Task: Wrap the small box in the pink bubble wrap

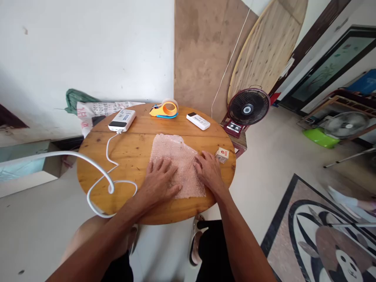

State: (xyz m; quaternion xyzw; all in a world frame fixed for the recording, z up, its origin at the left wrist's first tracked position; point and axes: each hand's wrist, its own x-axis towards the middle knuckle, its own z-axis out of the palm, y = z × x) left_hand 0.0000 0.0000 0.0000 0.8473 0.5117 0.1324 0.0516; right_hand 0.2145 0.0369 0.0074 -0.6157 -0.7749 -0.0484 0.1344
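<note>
A pink sheet of bubble wrap (176, 154) lies flat in the middle of a round wooden table (132, 152). My left hand (160, 182) rests palm down on its near left part, fingers spread. My right hand (208, 170) lies flat on its right edge, fingers stretched out. Neither hand holds anything. A small white and red box (222, 154) stands on the table just right of my right hand, not touching it.
At the back of the table are a white power bank (122, 120) with a looping white cable (110, 172), a yellow tape dispenser (164, 109) and a white remote (198, 121). A small fan (248, 107) stands right of the table. My knees are under the near edge.
</note>
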